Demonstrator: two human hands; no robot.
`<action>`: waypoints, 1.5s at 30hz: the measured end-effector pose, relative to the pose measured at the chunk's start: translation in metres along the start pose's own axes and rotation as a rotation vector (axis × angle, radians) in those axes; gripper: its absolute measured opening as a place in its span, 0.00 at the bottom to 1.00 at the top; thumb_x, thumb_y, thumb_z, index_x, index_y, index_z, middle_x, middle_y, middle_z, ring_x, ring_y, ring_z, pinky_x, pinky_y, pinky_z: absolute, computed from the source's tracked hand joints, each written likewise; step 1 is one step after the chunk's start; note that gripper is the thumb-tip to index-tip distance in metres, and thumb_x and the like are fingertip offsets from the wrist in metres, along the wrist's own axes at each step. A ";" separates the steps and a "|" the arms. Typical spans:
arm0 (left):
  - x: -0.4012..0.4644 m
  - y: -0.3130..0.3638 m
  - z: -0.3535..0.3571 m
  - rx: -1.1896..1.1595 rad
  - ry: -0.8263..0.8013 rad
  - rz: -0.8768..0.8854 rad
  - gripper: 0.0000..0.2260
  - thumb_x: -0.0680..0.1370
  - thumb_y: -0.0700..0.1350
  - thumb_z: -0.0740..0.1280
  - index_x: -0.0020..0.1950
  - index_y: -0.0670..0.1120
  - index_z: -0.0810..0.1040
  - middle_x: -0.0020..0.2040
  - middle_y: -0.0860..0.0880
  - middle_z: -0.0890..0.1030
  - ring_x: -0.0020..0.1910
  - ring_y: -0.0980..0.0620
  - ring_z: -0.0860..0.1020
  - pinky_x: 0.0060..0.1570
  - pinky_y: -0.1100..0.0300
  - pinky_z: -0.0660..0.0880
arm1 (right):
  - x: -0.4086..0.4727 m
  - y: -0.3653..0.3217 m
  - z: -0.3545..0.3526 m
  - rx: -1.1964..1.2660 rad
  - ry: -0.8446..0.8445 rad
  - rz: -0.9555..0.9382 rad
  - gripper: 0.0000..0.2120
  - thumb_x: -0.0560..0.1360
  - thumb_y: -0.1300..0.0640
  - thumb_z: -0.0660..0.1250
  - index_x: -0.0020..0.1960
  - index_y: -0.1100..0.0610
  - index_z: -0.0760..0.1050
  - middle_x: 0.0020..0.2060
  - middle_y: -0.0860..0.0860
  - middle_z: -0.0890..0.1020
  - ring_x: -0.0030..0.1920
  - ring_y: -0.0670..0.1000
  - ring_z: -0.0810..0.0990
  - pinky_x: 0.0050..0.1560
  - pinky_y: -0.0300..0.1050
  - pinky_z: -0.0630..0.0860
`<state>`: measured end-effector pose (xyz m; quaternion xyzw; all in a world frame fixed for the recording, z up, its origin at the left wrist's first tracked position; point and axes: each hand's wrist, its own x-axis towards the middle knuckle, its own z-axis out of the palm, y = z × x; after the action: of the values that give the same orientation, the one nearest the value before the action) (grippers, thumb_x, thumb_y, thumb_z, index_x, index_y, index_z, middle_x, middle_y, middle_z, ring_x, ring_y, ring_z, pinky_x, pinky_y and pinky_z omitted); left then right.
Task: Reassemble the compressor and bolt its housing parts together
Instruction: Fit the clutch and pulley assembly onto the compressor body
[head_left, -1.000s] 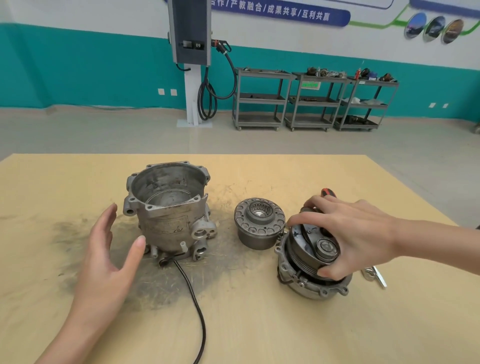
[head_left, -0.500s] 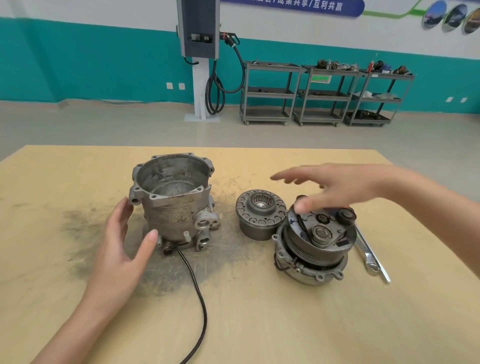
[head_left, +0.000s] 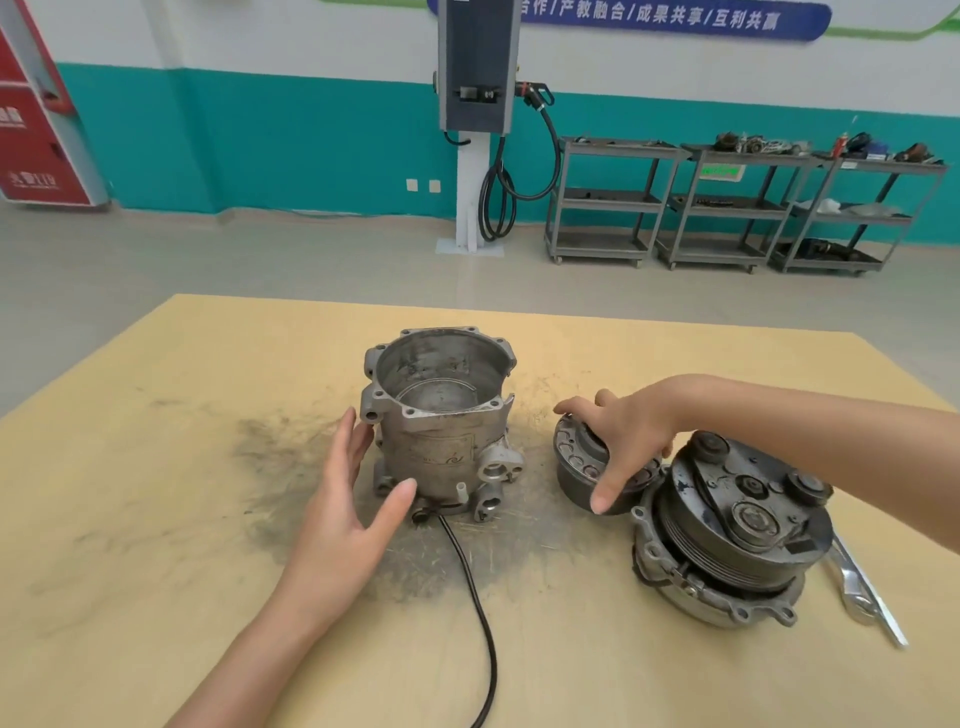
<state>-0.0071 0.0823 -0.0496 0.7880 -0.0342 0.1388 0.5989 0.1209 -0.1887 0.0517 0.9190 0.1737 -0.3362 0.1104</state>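
An open aluminium compressor housing stands upright in the middle of the table, hollow side up, with a black cable running from its base toward me. My left hand is spread beside its left wall, thumb near the base, fingers straight. A dark round cylinder block sits to the right of the housing. My right hand lies over its top, fingers and thumb reaching down around its rim. Further right sits the front housing with the pulley and clutch.
A metal wrench lies on the table right of the pulley part. Dark grime stains the table around the housing. Beyond the table stand grey shelf carts and a charging post.
My right hand left the pulley part and moved left onto the cylinder block. My left hand came closer to the housing's left side. The view shifted.
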 end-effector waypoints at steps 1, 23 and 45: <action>0.000 0.000 0.001 -0.002 -0.004 -0.004 0.41 0.68 0.67 0.67 0.75 0.67 0.48 0.74 0.66 0.59 0.72 0.69 0.58 0.73 0.54 0.58 | 0.001 -0.002 0.003 -0.047 0.049 -0.015 0.57 0.63 0.33 0.75 0.76 0.44 0.40 0.71 0.58 0.58 0.65 0.63 0.70 0.59 0.56 0.76; -0.002 0.005 0.002 0.002 -0.030 -0.020 0.44 0.66 0.73 0.66 0.74 0.70 0.43 0.75 0.68 0.57 0.72 0.71 0.56 0.73 0.58 0.57 | -0.070 -0.055 -0.122 0.062 0.455 -0.583 0.39 0.61 0.39 0.77 0.65 0.34 0.59 0.55 0.38 0.72 0.49 0.36 0.75 0.36 0.30 0.75; -0.004 0.011 -0.002 0.042 -0.032 0.000 0.40 0.70 0.66 0.67 0.69 0.74 0.39 0.68 0.78 0.52 0.70 0.75 0.53 0.74 0.53 0.58 | -0.024 -0.095 -0.104 -0.144 0.496 -0.470 0.49 0.65 0.37 0.75 0.77 0.43 0.52 0.65 0.49 0.67 0.60 0.50 0.69 0.56 0.43 0.71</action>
<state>-0.0137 0.0809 -0.0395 0.8024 -0.0410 0.1269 0.5817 0.1265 -0.0747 0.1370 0.8974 0.4256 -0.1055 0.0491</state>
